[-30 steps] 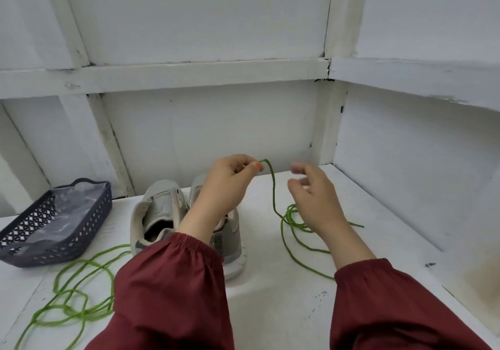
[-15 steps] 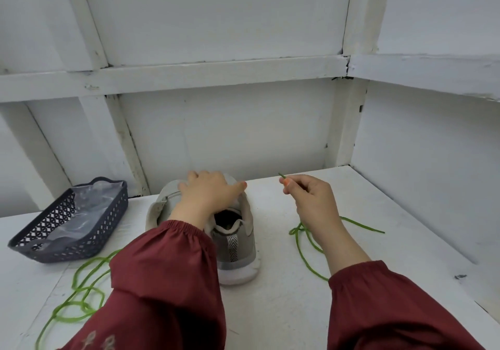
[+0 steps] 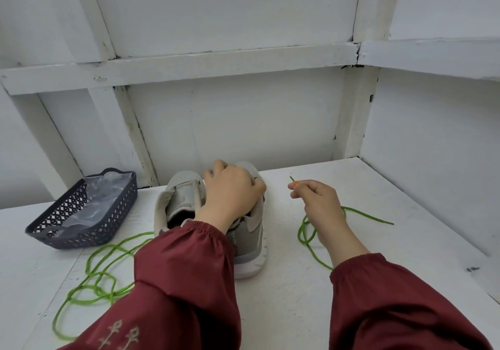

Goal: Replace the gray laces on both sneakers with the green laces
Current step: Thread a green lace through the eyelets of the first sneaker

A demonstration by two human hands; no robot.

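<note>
Dark lattice basket (image 3: 108, 215) at 10 o'clock on white painted bench (image 3: 292, 309); crumpled clear plastic film (image 3: 86, 203) lies inside it. Small dark fleck (image 3: 473, 269) on bench at 3 o'clock. White panelled wall (image 3: 243, 125) with battens at 12 o'clock.

Left hand (image 3: 230, 194) moved from green lace (image 3: 368, 215) to sneaker (image 3: 249, 240); right hand (image 3: 316, 200) now pinches the lace tip.

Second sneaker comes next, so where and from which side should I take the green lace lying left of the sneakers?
Probably pinch the left green lace from above at its far loop, near the basket: one strand lies flat and alone there, while the nearer strands cross each other.
</note>
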